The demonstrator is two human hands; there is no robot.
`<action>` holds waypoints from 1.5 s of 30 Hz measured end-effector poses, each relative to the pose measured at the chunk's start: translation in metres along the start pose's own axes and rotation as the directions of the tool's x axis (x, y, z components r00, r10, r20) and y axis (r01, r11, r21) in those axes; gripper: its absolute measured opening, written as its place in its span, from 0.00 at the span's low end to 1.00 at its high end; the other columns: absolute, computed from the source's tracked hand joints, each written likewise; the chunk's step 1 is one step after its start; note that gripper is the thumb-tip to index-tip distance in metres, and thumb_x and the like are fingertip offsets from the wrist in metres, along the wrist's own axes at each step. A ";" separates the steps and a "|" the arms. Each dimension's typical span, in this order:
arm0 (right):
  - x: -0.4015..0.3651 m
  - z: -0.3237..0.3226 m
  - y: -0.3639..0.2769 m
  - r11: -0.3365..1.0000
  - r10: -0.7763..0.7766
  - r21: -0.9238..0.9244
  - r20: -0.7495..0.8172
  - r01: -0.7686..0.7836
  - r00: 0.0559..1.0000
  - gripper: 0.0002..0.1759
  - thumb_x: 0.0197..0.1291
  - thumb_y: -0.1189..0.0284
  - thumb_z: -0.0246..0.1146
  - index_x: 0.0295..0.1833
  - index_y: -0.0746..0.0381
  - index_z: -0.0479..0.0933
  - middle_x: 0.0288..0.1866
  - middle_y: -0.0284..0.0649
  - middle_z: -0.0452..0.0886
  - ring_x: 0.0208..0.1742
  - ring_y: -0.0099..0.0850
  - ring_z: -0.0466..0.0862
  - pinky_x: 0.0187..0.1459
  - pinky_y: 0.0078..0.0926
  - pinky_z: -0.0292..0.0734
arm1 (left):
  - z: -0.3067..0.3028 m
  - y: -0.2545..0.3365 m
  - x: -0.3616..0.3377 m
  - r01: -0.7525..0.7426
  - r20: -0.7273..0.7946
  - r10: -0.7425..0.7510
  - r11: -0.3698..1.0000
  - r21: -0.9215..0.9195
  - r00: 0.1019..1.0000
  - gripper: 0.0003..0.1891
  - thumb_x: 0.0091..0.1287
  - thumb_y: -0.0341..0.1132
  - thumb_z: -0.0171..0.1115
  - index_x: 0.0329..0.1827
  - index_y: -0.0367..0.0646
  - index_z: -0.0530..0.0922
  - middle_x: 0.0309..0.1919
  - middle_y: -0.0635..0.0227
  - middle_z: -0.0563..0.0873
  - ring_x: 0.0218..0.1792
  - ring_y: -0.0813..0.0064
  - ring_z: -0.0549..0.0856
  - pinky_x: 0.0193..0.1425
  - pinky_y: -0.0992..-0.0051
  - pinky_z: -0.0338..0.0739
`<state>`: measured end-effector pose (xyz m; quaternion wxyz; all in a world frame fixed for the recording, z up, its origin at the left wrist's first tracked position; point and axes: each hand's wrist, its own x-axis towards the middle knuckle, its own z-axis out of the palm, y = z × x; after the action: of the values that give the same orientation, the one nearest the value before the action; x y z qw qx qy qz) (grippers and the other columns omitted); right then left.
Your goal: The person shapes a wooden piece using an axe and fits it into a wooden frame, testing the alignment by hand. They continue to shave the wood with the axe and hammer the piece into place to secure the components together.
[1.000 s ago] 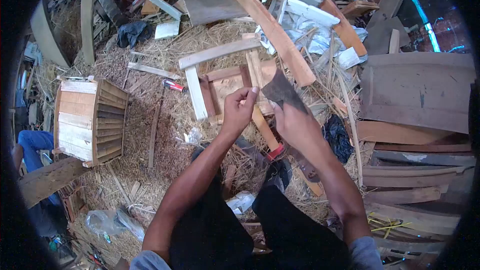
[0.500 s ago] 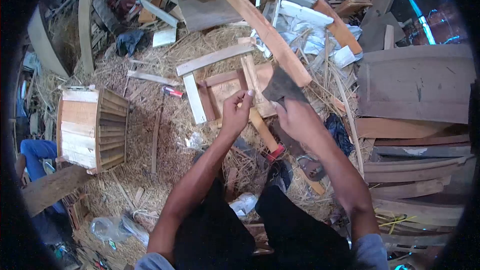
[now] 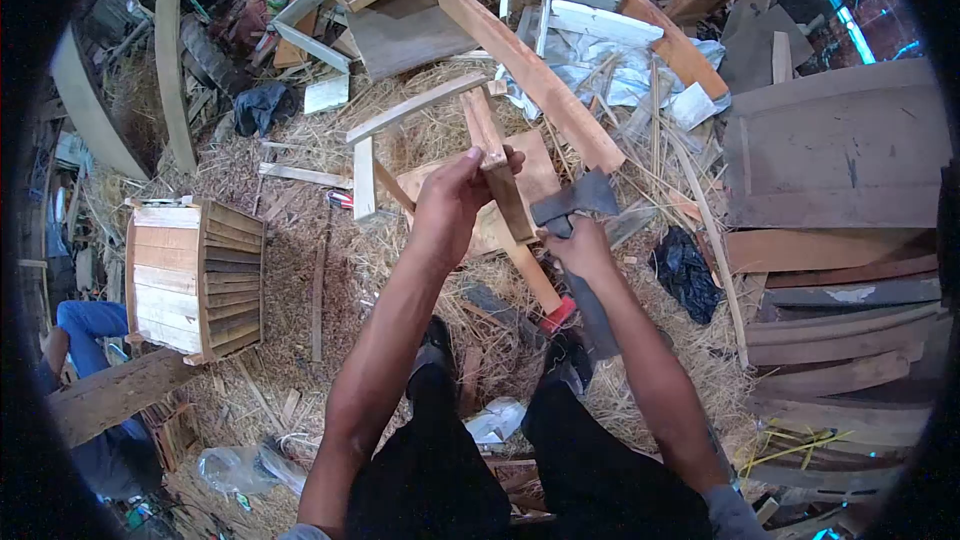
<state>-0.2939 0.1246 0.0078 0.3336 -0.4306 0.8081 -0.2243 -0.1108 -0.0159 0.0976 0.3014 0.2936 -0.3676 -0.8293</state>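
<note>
My left hand (image 3: 445, 202) grips a wooden frame by one of its bars (image 3: 484, 128). The frame is tilted up, and its pale long slat (image 3: 415, 108) points away to the left. In my right hand (image 3: 585, 248) is a hatchet, held close under its grey metal head (image 3: 575, 202). Its dark handle (image 3: 592, 325) hangs down beside my wrist. The hatchet's head is just right of the frame's lower end. Below the frame lies a flat wooden board (image 3: 536, 168). A hammer with a red head (image 3: 558, 316) and a wooden handle rests near my feet.
A slatted wooden crate (image 3: 195, 275) stands at left, near a person's blue-clad leg (image 3: 92, 325). Stacked curved boards and a dark panel (image 3: 840, 145) fill the right. A long plank (image 3: 530, 75) slants across the back. Straw and shavings cover the ground, with a black plastic bag (image 3: 685, 275).
The frame has been lifted and turned in my left hand, from lying flatter to tilted up. My right hand has lowered slightly, and the hatchet's head has swung round.
</note>
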 end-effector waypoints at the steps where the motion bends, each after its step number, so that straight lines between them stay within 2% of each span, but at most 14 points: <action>1: 0.004 0.005 0.015 0.995 -0.090 -0.045 -0.022 0.089 0.996 0.20 0.55 0.62 0.74 0.41 0.70 0.82 0.35 0.55 0.86 0.40 0.50 0.88 0.43 0.43 0.81 | 0.005 0.011 -0.002 0.034 -0.011 -0.034 0.999 -0.031 0.999 0.27 0.79 0.48 0.46 0.64 0.29 0.74 0.56 0.51 0.85 0.61 0.59 0.82 0.71 0.54 0.70; 5: 0.000 -0.012 0.008 0.937 -0.325 -0.177 -0.130 0.300 0.937 0.16 0.63 0.65 0.67 0.39 0.71 0.82 0.32 0.49 0.86 0.38 0.39 0.88 0.43 0.37 0.81 | 0.020 0.047 -0.010 0.123 -0.007 -0.128 0.970 -0.210 0.992 0.32 0.80 0.51 0.37 0.68 0.29 0.69 0.60 0.48 0.83 0.64 0.55 0.80 0.72 0.52 0.68; 7: -0.001 -0.035 -0.011 0.982 -0.154 -0.137 -0.152 0.134 0.976 0.17 0.69 0.64 0.62 0.41 0.70 0.82 0.33 0.47 0.85 0.38 0.36 0.87 0.44 0.34 0.80 | 0.021 0.059 -0.012 0.132 0.057 -0.121 0.955 -0.267 0.991 0.33 0.80 0.52 0.35 0.69 0.28 0.68 0.62 0.47 0.81 0.66 0.55 0.79 0.71 0.51 0.70; 9: -0.021 -0.063 -0.041 0.944 -0.155 0.183 -0.486 0.274 0.860 0.15 0.72 0.67 0.59 0.53 0.68 0.80 0.46 0.52 0.85 0.50 0.46 0.85 0.57 0.36 0.77 | 0.023 0.069 -0.014 0.151 0.134 -0.110 0.925 -0.348 0.985 0.33 0.80 0.52 0.35 0.69 0.29 0.68 0.63 0.47 0.81 0.66 0.54 0.79 0.70 0.50 0.72; 11: -0.036 -0.092 -0.071 0.867 -0.175 0.269 -0.623 0.419 0.762 0.15 0.75 0.68 0.57 0.54 0.68 0.79 0.46 0.47 0.86 0.50 0.39 0.85 0.55 0.36 0.78 | 0.022 0.074 -0.016 0.159 0.200 -0.083 0.902 -0.402 0.976 0.30 0.81 0.50 0.38 0.68 0.29 0.68 0.65 0.47 0.79 0.68 0.54 0.78 0.69 0.49 0.73; 14: -0.074 -0.118 -0.127 0.791 -0.326 0.376 -0.408 0.482 0.853 0.17 0.74 0.66 0.60 0.57 0.70 0.78 0.47 0.47 0.86 0.47 0.34 0.86 0.49 0.34 0.80 | 0.036 0.084 -0.023 0.141 0.156 -0.085 0.908 -0.394 0.984 0.27 0.81 0.46 0.40 0.69 0.29 0.68 0.66 0.47 0.79 0.69 0.54 0.77 0.69 0.47 0.74; 17: -0.094 -0.116 -0.150 0.863 -0.394 0.275 -0.160 0.424 0.905 0.19 0.72 0.66 0.62 0.58 0.72 0.78 0.44 0.47 0.86 0.39 0.31 0.87 0.42 0.28 0.82 | 0.043 0.091 -0.023 0.136 0.104 -0.104 0.914 -0.383 0.989 0.25 0.82 0.43 0.40 0.69 0.29 0.67 0.66 0.47 0.78 0.70 0.53 0.76 0.69 0.46 0.75; 18: -0.092 -0.125 -0.158 0.874 -0.240 0.461 0.134 0.154 0.962 0.19 0.72 0.67 0.63 0.57 0.73 0.77 0.40 0.47 0.86 0.33 0.29 0.88 0.35 0.26 0.84 | 0.044 0.092 -0.022 0.127 0.084 -0.104 0.925 -0.358 0.991 0.25 0.82 0.42 0.40 0.69 0.29 0.67 0.67 0.47 0.77 0.70 0.53 0.76 0.70 0.46 0.75; 24: -0.075 -0.128 -0.162 0.654 -0.225 0.745 0.360 -0.133 0.906 0.18 0.78 0.67 0.54 0.55 0.74 0.76 0.39 0.48 0.86 0.34 0.33 0.89 0.35 0.27 0.87 | 0.040 0.092 -0.003 0.109 0.096 -0.090 0.970 -0.215 0.991 0.23 0.81 0.40 0.41 0.67 0.27 0.68 0.62 0.42 0.80 0.65 0.54 0.81 0.66 0.54 0.80; 27: -0.063 -0.123 -0.153 0.518 -0.291 0.828 0.408 -0.216 0.866 0.20 0.80 0.66 0.49 0.56 0.74 0.74 0.41 0.50 0.86 0.35 0.35 0.90 0.36 0.29 0.89 | 0.037 0.085 0.009 0.057 0.013 -0.057 0.998 0.006 0.998 0.21 0.80 0.37 0.44 0.65 0.29 0.71 0.59 0.47 0.83 0.61 0.56 0.84 0.65 0.55 0.81; 31: -0.060 -0.112 -0.144 0.496 -0.337 0.843 0.408 -0.209 0.849 0.19 0.80 0.67 0.47 0.58 0.74 0.73 0.44 0.51 0.86 0.39 0.37 0.90 0.39 0.31 0.89 | 0.042 0.083 0.008 0.031 -0.055 -0.021 0.982 0.184 0.998 0.18 0.77 0.34 0.50 0.63 0.32 0.74 0.56 0.53 0.85 0.57 0.62 0.86 0.65 0.60 0.80; 35: -0.064 -0.101 -0.134 0.522 -0.427 0.852 0.301 -0.039 0.853 0.16 0.80 0.71 0.49 0.57 0.74 0.74 0.46 0.48 0.86 0.44 0.34 0.90 0.48 0.30 0.87 | 0.067 0.098 -0.017 -0.170 -0.019 0.182 0.950 0.261 0.983 0.19 0.76 0.33 0.54 0.67 0.36 0.74 0.56 0.55 0.86 0.56 0.66 0.87 0.58 0.63 0.85; 40: -0.074 -0.099 -0.140 0.446 -0.492 0.895 0.251 -0.006 0.834 0.16 0.80 0.71 0.49 0.59 0.74 0.73 0.50 0.47 0.86 0.52 0.33 0.87 0.57 0.31 0.83 | 0.089 0.113 -0.039 -0.380 0.123 0.360 0.856 0.352 0.925 0.22 0.75 0.33 0.59 0.70 0.35 0.72 0.57 0.53 0.86 0.57 0.66 0.87 0.53 0.66 0.87; 45: -0.083 -0.094 -0.141 0.450 -0.514 0.885 0.145 0.121 0.846 0.18 0.80 0.68 0.49 0.62 0.72 0.70 0.50 0.47 0.85 0.51 0.32 0.87 0.57 0.30 0.81 | 0.097 0.117 -0.051 -0.419 0.187 0.375 0.822 0.387 0.908 0.22 0.74 0.29 0.59 0.70 0.34 0.72 0.56 0.53 0.86 0.57 0.66 0.87 0.54 0.66 0.87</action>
<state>-0.2517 0.1278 0.1916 0.6057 -0.3935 0.4094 -0.5574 -0.1139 -0.0014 0.2571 0.3781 0.2250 -0.6046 -0.6640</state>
